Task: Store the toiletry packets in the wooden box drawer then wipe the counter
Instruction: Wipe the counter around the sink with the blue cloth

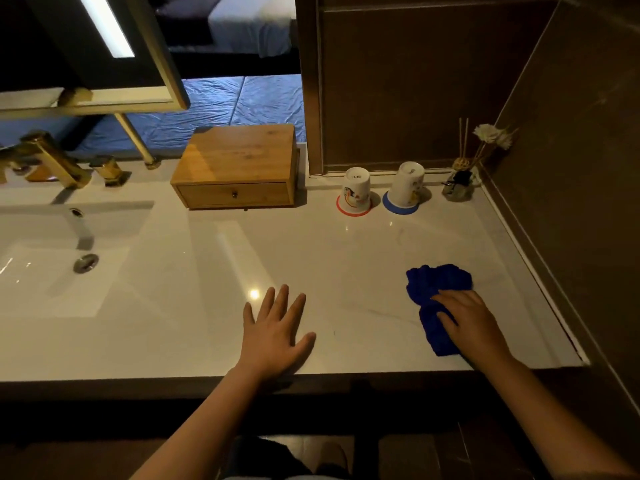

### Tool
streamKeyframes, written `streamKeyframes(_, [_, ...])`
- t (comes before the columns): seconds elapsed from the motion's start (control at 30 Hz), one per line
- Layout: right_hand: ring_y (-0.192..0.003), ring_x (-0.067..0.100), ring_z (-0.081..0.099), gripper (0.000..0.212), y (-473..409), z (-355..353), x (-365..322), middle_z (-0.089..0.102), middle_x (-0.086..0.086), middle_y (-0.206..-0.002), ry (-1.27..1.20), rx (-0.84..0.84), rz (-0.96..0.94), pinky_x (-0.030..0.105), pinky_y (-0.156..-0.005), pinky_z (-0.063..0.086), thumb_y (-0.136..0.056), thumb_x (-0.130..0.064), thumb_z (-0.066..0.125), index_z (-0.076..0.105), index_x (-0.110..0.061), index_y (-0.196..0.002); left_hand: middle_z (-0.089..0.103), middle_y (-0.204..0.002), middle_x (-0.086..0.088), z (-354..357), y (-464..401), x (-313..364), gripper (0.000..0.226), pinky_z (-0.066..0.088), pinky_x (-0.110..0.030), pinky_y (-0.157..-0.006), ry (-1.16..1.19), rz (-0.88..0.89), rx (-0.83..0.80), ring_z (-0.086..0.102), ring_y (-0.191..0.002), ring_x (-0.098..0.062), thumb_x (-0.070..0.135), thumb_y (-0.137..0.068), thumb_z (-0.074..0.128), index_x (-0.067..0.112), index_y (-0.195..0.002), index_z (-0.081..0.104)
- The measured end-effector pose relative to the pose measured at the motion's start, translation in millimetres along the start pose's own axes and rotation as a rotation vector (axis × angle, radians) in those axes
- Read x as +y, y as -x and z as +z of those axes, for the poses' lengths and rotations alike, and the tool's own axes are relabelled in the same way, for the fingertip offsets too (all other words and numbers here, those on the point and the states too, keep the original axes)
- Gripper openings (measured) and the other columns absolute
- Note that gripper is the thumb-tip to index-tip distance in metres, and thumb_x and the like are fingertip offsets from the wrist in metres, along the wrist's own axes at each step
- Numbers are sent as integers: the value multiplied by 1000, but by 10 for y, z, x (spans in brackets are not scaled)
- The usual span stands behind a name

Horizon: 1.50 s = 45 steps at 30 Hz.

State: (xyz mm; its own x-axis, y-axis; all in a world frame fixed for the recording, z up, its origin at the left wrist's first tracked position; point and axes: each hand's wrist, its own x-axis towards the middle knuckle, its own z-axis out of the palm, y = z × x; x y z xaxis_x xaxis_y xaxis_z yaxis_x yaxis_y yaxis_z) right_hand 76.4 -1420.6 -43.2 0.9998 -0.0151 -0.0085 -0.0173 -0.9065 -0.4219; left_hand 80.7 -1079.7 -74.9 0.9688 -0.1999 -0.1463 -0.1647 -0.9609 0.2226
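pressing on a crumpled blue cloth [437, 296], the right hand [472, 323] lies palm down near the counter's right front corner, fingers slightly spread over the fabric, not curled around it. left hand [273, 336]: flat on the white counter [194, 278] near its front edge, fingers apart, holding nothing. wooden box [237, 166]: at the back of the counter, just right of the sink [65, 268]; its drawer [233, 195] is closed. toiletry packets: none visible on the counter. two upturned paper cups [355, 194] [405, 187]: side by side to the right of the box. reed diffuser [459, 181]: back right corner. gold faucet [52, 161]: behind the sink.
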Motion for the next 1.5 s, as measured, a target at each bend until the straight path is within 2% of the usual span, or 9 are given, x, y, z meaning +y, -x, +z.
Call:
streamKeyframes(0.23, [-116,28,50,29,-24,156,-757,62,12,-121,-156,40,-18,27,-95,34,-87,0,57,62,-6,-115,10,-160,2,-230,30,-152,74,6,-51,-116,49,49,10,6,-148,-17,70,-79,22,37,-146,17])
streamKeyframes(0.37, [-113,23,51,29,-46,239,-1440,63,8,-120,-216,83,-56,24,-91,34,-87,-2,57,62,-11,-115,13,-160,5,-511,148,-605,71,5,-47,-117,98,47,114,9,-147,-13,66,-82,24,36,-146,21])
streamKeyframes(0.63, [-109,22,53,27,59,604,-2753,63,7,-117,-314,140,17,26,-89,38,-88,-3,56,62,-13,-112,27,-156,0,-1041,492,-2657,67,13,-46,-116,114,-119,239,22,-145,-18,59,-84,24,29,-143,34])
streamKeyframes(0.87, [-113,27,52,30,175,1243,-3612,60,12,-124,-330,183,159,29,-90,39,-89,-4,55,59,-12,-118,24,-157,-4,-1139,706,-4353,53,7,-50,-117,47,-326,131,16,-146,-20,45,-95,33,28,-145,29])
streamKeyframes(0.97, [-141,28,22,52,207,1601,-3757,28,13,-153,-104,-27,192,39,-113,23,-93,-28,49,34,-21,-142,30,-155,-4,-1083,662,-4475,51,7,-50,-117,47,-319,101,21,-145,-19,45,-95,31,27,-143,33])
streamKeyframes(1.1, [-146,27,-9,69,180,1858,-3764,-3,8,-159,205,-92,239,55,-115,4,-89,-60,33,0,-39,-146,35,-152,-4,-1030,658,-4492,59,8,-50,-116,39,-293,121,25,-144,-19,51,-90,23,25,-142,37])
streamKeyframes(1.27, [-145,30,-8,72,107,2006,-4053,0,12,-159,328,-114,293,63,-111,-1,-83,-71,20,2,-41,-145,37,-151,-4,-1026,655,-4510,67,10,-48,-116,57,-279,141,26,-143,-20,55,-86,17,23,-142,37])
streamKeyframes(1.37, [-146,28,-1,69,32,1996,-4088,6,13,-159,318,11,211,58,-114,3,-86,-64,28,11,-36,-146,38,-151,-4,-1045,668,-4503,65,9,-47,-117,73,-280,142,27,-143,-19,53,-87,19,23,-142,36])
streamKeyframes(1.5, [-146,27,-1,71,-140,2051,-4030,5,13,-159,264,-17,229,51,-118,5,-87,-62,36,8,-36,-147,39,-150,-4,-1049,664,-4501,54,10,-46,-117,68,-273,130,28,-143,-19,46,-95,28,23,-143,35])
